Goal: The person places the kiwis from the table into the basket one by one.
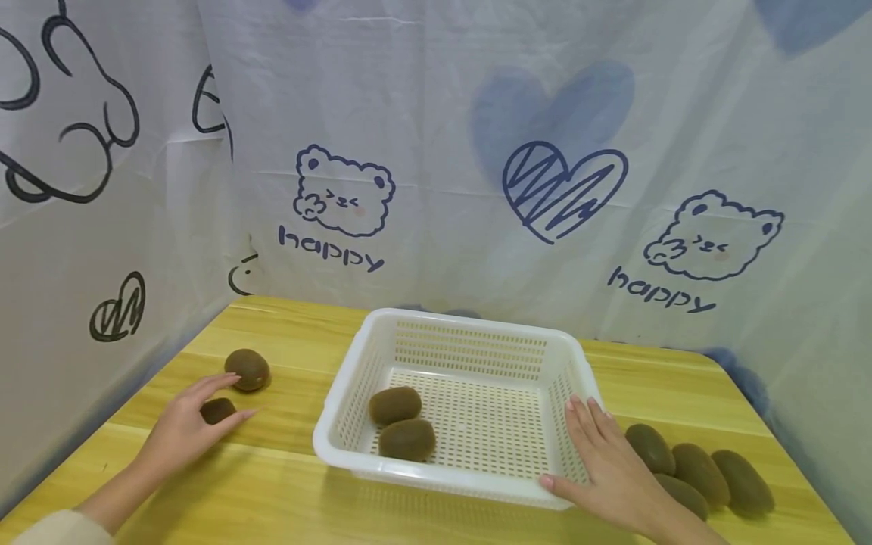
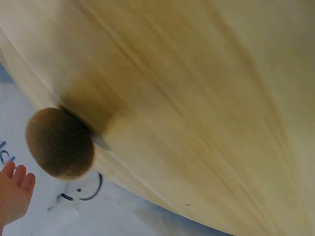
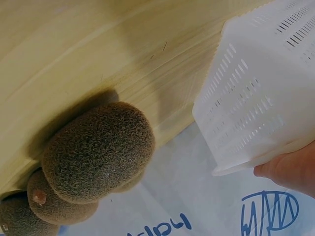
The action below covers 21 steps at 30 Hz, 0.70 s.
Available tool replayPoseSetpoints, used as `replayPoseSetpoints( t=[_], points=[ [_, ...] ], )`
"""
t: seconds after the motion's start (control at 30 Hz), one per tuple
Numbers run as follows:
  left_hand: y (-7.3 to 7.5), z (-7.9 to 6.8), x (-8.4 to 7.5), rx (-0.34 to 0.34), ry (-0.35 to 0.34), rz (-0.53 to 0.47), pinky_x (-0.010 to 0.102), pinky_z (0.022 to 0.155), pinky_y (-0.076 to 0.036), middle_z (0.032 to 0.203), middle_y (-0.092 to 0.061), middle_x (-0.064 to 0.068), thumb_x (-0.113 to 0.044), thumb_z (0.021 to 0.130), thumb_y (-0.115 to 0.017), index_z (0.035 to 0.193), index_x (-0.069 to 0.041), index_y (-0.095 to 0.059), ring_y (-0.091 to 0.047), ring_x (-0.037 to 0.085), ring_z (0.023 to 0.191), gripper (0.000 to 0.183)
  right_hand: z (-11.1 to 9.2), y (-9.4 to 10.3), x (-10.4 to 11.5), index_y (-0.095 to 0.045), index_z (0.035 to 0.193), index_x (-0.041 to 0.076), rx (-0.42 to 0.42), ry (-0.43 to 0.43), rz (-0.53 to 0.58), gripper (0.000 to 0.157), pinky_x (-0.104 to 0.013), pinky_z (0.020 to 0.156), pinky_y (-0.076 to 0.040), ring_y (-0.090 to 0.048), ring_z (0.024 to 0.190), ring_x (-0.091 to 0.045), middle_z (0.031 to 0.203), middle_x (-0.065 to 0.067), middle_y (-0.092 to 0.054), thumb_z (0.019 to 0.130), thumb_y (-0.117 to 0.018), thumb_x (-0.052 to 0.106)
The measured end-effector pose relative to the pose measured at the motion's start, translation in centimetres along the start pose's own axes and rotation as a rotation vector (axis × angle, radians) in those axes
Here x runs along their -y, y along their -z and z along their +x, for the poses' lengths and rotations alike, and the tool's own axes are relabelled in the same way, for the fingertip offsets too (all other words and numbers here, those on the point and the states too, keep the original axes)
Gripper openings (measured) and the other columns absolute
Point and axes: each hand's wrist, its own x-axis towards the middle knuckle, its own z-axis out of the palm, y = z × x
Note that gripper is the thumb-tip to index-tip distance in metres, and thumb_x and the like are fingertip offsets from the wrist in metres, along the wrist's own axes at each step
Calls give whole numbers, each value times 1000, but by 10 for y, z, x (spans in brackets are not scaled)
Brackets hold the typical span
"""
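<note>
My left hand (image 1: 187, 424) is at the left of the table, its thumb and fingers spread around a brown kiwi (image 1: 218, 410). A gap shows between the thumb and the index finger. Just beyond those fingers lies another kiwi (image 1: 249, 371). In the left wrist view, one kiwi (image 2: 60, 143) sits on the wood. My right hand (image 1: 609, 462) rests with fairly straight fingers over the right rim of a white plastic basket (image 1: 436, 473). Its thumb touches the basket's front right corner. Two kiwis (image 1: 395, 405) lie inside, toward the left wall.
Several kiwis (image 1: 698, 473) are grouped to the right of the basket, partly behind my right hand. They also show close up in the right wrist view, one kiwi (image 3: 101, 152) largest. A printed white cloth (image 1: 436, 189) hangs behind the yellow wooden table (image 1: 286, 492).
</note>
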Motion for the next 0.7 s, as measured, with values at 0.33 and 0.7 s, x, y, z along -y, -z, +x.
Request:
replayPoseSetpoints(
  t=[0.33, 0.7],
  points=[
    [12, -7, 27, 106, 129, 35, 59, 82, -42, 118, -56, 33, -33, 73, -78, 119, 6, -57, -49, 51, 107, 64, -2, -1, 0, -32, 140, -9, -15, 9, 1, 96, -25, 115, 11, -20, 138, -44, 149, -24, -27, 78, -61, 59],
    [15, -18, 49, 157, 144, 47, 52, 75, -50, 113, -59, 32, -33, 73, -78, 116, 9, -58, -57, 48, 98, 63, -1, -1, 0, -32, 139, -9, -11, 2, 11, 96, -38, 119, 2, -20, 138, -44, 148, -24, -28, 78, -61, 59]
  ],
)
